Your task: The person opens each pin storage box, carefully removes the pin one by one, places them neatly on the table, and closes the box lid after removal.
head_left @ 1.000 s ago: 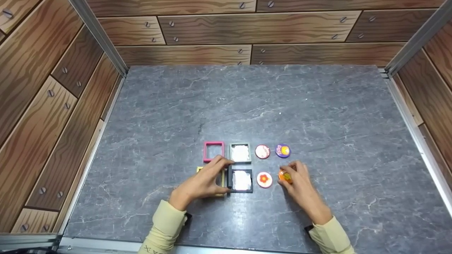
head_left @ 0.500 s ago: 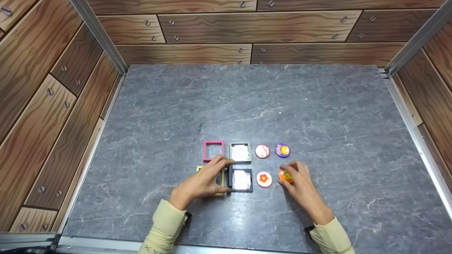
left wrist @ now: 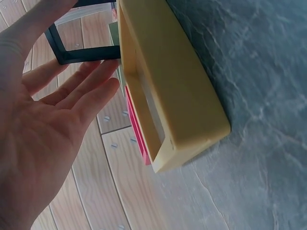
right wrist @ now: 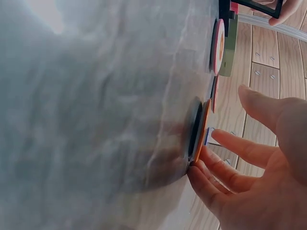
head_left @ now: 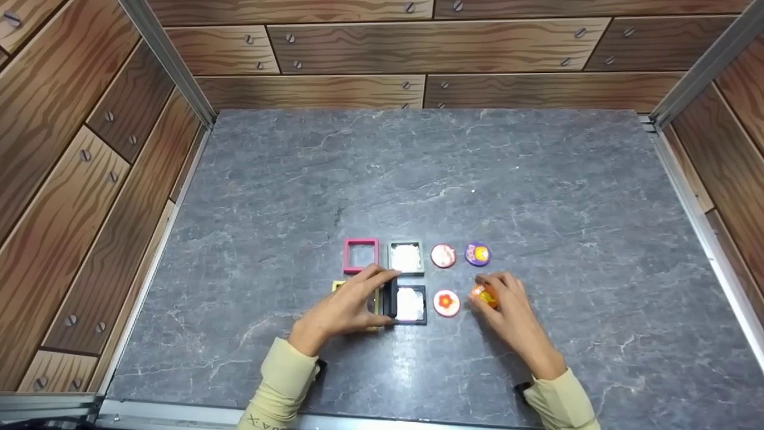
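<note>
My left hand (head_left: 343,307) holds the raised half of a black hinged display frame (head_left: 412,323), thumb and fingers on opposite edges. Close by in the left wrist view, the black frame half (left wrist: 91,54) has a clear film across it. A yellow frame (left wrist: 187,72) lies beneath this hand, mostly hidden from the head camera. My right hand (head_left: 510,307) has its fingers around an orange round badge (head_left: 486,294). In the right wrist view, fingertips meet the rim of that orange badge (right wrist: 203,129), which stands tilted close over the tabletop; the thumb is spread apart from it there.
Behind the hands are a pink frame (head_left: 361,240) and a grey-green frame (head_left: 406,274). A red-and-white badge (head_left: 443,255) and a purple badge (head_left: 477,254) lie to their right. Between the hands is a flower badge (head_left: 446,303). Wood-patterned walls (head_left: 358,48) enclose the grey tabletop (head_left: 334,161).
The raised half of the black frame has swung slightly to the right with my left hand. The orange badge has shifted slightly and tilted under my right fingers.
</note>
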Action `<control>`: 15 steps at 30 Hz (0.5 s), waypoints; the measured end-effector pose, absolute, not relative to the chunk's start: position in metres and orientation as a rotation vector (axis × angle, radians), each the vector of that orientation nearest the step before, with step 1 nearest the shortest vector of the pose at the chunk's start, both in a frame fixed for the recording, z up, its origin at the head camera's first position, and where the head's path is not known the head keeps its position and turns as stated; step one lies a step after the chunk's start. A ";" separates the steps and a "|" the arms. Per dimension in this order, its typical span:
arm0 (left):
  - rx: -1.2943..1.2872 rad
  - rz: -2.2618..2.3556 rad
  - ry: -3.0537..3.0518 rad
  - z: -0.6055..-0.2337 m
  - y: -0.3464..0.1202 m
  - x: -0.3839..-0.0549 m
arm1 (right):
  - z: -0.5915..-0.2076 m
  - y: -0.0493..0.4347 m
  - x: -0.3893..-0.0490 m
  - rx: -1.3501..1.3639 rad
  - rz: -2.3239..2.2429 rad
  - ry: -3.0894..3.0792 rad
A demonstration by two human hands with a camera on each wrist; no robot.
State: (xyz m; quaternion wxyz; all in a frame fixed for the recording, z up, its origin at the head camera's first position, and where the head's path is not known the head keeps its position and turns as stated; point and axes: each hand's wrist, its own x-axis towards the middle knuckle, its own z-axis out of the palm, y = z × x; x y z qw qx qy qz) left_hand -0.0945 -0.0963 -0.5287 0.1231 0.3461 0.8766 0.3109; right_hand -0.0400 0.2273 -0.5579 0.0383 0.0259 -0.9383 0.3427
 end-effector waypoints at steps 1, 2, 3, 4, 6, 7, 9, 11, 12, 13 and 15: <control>1.017 0.898 2.564 -0.528 -0.096 -0.094 | -0.557 0.227 -0.041 0.067 1.060 -2.880; 1.022 0.893 2.568 -0.528 -0.096 -0.095 | -0.556 0.226 -0.042 0.055 1.066 -2.880; 1.024 0.888 2.570 -0.528 -0.096 -0.095 | -0.554 0.226 -0.043 0.049 1.068 -2.873; 1.025 0.886 2.571 -0.528 -0.096 -0.094 | -0.554 0.225 -0.044 0.047 1.066 -2.862; 1.001 0.884 2.572 -0.528 -0.096 -0.093 | -0.552 0.222 -0.045 0.060 1.064 -2.828; 0.983 0.889 2.571 -0.528 -0.096 -0.093 | -0.551 0.220 -0.046 0.075 1.063 -2.804; 0.951 0.902 2.567 -0.530 -0.097 -0.093 | -0.549 0.215 -0.048 0.120 1.057 -2.755; 0.945 0.927 2.566 -0.531 -0.097 -0.093 | -0.547 0.208 -0.049 0.181 1.062 -2.705; 0.956 0.941 2.566 -0.532 -0.097 -0.093 | -0.545 0.204 -0.049 0.220 1.072 -2.680; 0.976 0.954 2.569 -0.533 -0.097 -0.094 | -0.544 0.199 -0.050 0.258 1.081 -2.660; 1.019 0.981 2.575 -0.534 -0.097 -0.095 | -0.540 0.189 -0.051 0.324 1.107 -2.642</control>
